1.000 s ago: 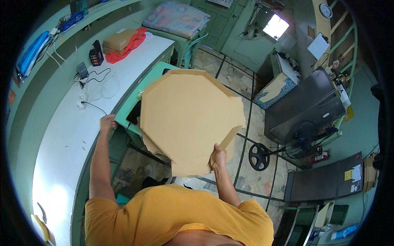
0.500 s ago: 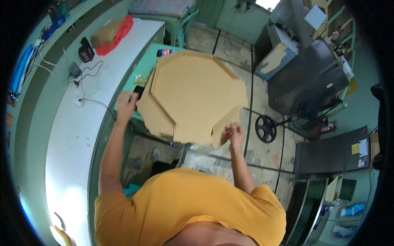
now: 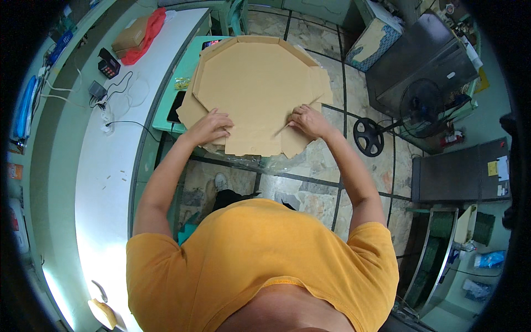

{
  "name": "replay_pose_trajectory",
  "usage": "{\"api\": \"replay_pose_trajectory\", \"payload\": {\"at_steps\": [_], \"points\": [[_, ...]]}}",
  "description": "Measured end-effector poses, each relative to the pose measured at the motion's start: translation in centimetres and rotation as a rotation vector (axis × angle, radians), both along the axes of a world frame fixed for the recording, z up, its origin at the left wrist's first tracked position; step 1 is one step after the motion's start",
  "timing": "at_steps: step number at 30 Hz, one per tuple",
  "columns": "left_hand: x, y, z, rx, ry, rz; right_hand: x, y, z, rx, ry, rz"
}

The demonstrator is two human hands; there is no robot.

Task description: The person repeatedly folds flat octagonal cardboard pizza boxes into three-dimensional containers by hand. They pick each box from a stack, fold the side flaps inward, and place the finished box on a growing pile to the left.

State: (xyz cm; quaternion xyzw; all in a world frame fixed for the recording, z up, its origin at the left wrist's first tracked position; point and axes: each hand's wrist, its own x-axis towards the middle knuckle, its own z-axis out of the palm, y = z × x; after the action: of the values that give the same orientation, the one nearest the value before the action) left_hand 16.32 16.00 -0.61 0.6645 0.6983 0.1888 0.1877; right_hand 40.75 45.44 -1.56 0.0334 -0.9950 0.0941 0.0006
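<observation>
An eight-sided brown cardboard box lies flat on a green table, its low walls raised along the far and left sides. At its near left corner, my left hand has its fingers curled over the edge of a flap. Opposite, at the near right corner, my right hand pinches a slanted flap that stands partly upright. Between the two hands the near front flap lies flat toward me. The fingertips are partly hidden behind the cardboard edges.
Left of the box lie a black phone and a small yellow-green packet; another phone sits at the far corner. A long white counter holds cables and a brown parcel. A black fan stands to the right.
My left hand has come from beside the table onto the box's near left flap. My right hand has moved to the near right flap and raised it. The view has shifted.
</observation>
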Motion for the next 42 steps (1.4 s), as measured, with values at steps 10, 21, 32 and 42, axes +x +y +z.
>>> {"api": "replay_pose_trajectory", "payload": {"at_steps": [10, 21, 32, 42], "points": [[-0.5, 0.1, -0.4, 0.047, -0.028, 0.065, -2.9, -0.9, -1.6, -0.243, 0.151, -0.06], [0.9, -1.6, -3.2, 0.331, -0.012, 0.15, 2.0, -6.7, -1.3, 0.278, 0.179, -0.025], [1.6, -2.7, -2.9, 0.391, 0.268, 0.001, 0.6, -6.9, 1.5, 0.335, -0.056, -0.023], [1.2, -2.5, -4.1, 0.431, 0.261, 0.051, 1.2, -6.7, -0.6, 0.298, 0.283, -0.03]]}}
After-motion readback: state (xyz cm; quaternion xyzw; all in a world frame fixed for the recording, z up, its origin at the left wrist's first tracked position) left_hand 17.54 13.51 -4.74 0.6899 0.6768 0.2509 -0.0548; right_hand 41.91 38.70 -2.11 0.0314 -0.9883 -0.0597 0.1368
